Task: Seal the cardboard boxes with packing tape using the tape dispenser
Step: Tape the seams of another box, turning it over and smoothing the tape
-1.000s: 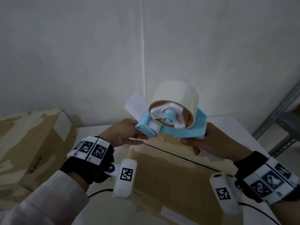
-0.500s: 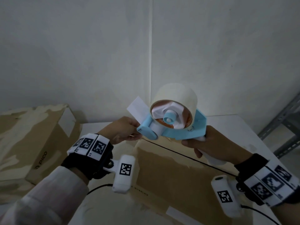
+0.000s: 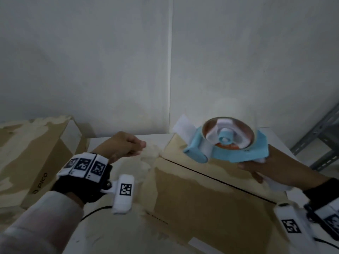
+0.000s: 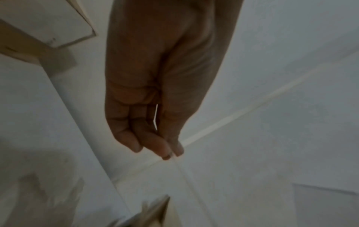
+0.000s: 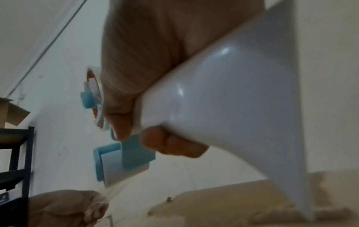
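Observation:
My right hand point(image 3: 264, 168) grips the white handle point(image 5: 233, 99) of the blue tape dispenser point(image 3: 227, 145), held above the far end of the cardboard box point(image 3: 201, 198) in front of me. The tape roll point(image 3: 229, 129) lies tilted, its open side facing me. My left hand point(image 3: 124, 145) is off to the left of the dispenser, thumb and fingertips point(image 4: 167, 152) pinched on the tape end. A thin clear strip of tape point(image 4: 186, 176) runs from that pinch toward the dispenser's front roller point(image 5: 116, 165). The box's centre seam point(image 3: 211, 176) shows as a dark line.
A second cardboard box point(image 3: 27, 153) with patchy tape stands at the left against the wall. Both boxes sit on a white table point(image 3: 102, 142). A grey metal shelf frame point(image 3: 321, 140) stands at the right. A black cable point(image 3: 91, 213) trails from my left wrist.
My left hand has drawn away to the left from the dispenser, pulling tape out. My right hand has carried the dispenser right and lower, tilting it flatter.

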Motion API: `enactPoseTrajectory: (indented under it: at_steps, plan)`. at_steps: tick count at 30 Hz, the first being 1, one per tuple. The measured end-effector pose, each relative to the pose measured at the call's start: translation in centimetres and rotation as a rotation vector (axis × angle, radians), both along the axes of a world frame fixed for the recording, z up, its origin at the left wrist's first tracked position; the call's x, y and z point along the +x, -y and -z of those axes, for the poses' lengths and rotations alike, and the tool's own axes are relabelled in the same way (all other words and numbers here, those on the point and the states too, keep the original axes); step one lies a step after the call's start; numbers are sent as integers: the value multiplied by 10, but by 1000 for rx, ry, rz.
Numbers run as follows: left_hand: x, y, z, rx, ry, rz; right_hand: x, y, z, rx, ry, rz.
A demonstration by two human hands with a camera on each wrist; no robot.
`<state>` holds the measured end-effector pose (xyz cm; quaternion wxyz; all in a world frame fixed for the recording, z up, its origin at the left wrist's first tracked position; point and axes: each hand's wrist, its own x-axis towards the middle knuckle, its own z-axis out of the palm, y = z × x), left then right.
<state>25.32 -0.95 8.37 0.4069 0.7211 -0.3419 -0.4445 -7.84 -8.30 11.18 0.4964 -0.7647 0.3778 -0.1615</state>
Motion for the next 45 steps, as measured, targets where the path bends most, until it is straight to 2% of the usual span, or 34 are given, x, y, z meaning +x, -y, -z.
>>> enactPoseTrajectory:
  at_steps: [5, 17, 29, 45]
  plan:
    - [-8, 3, 13, 8, -4, 72, -21, 3, 13, 6, -54, -22]
    - [-5, 12, 21, 55, -25, 107, -17, -19, 16, -19, -121, 69]
    - [4, 11, 30, 58, -19, 66, -4, -30, 16, 66, -102, 121]
    - [11, 15, 50, 105, -28, 68, 6, -33, 21, 88, -173, 121]
